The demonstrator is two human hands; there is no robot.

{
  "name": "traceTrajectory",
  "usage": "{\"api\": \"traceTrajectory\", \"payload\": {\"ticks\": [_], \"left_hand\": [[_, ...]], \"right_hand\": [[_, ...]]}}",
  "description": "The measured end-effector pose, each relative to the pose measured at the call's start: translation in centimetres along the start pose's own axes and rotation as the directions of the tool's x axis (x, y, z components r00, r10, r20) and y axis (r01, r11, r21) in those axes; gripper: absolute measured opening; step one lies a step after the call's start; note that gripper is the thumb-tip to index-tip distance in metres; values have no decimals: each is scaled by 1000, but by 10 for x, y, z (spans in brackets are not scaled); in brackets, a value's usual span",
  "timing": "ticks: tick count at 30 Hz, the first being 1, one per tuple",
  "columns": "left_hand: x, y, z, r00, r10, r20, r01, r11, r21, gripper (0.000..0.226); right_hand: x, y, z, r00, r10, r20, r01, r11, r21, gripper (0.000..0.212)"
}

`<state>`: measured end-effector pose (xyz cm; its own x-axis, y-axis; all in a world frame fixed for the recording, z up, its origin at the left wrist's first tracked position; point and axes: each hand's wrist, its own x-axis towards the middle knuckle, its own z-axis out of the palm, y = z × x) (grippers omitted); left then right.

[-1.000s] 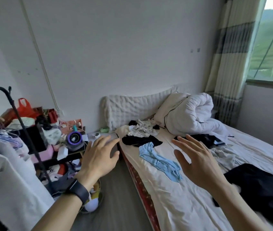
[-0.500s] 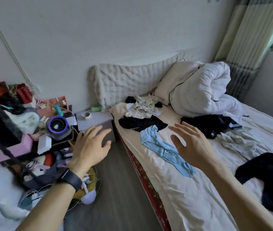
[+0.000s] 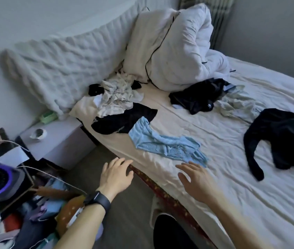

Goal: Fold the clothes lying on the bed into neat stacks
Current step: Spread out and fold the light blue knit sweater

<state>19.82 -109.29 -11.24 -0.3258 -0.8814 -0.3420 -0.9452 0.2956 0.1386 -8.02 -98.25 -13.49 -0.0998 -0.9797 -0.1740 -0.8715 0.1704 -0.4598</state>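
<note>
Hands both empty and spread: left hand (image 3: 115, 174) hangs over the floor just beside the mattress edge, right hand (image 3: 194, 180) is over the cream-sheeted bed (image 3: 223, 191), fingertips just short of the crumpled light blue knit garment (image 3: 164, 144); contact cannot be told. Blue knit lies near the bed's near edge, its far end just beside a flat black garment (image 3: 123, 119). Other clothes unfolded: crumpled off-white garment (image 3: 117, 97) near the headboard, black bundle (image 3: 198, 96) against the rolled white duvet (image 3: 171, 47), black long-sleeved top (image 3: 286, 139) well apart on the right. Likely step: reach for blue knit, first fold not begun. To do it well, pinch two corners, lift clear of the black piece, shake out, lay flat on bare sheet, smooth before folding; loose knit will probably stretch and twist.
</note>
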Motion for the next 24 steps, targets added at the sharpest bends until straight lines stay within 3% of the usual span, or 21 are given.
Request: {"api": "traceTrajectory", "payload": {"ticks": [8, 16, 20, 24], "left_hand": [[121, -29, 41, 945, 36, 325, -55, 997, 49, 49], [222, -79, 49, 844, 3, 537, -99, 984, 150, 50], [296, -97, 60, 813, 73, 578, -202, 966, 162, 49], [382, -112, 74, 800, 170, 575, -303, 943, 142, 54]], "right_hand": [[86, 4, 71, 957, 212, 199, -226, 973, 53, 36], [196, -12, 101, 843, 353, 406, -376, 926, -23, 41], [254, -2, 125, 738, 499, 455, -566, 825, 13, 44], [298, 15, 156, 565, 678, 470, -801, 588, 114, 53]]}}
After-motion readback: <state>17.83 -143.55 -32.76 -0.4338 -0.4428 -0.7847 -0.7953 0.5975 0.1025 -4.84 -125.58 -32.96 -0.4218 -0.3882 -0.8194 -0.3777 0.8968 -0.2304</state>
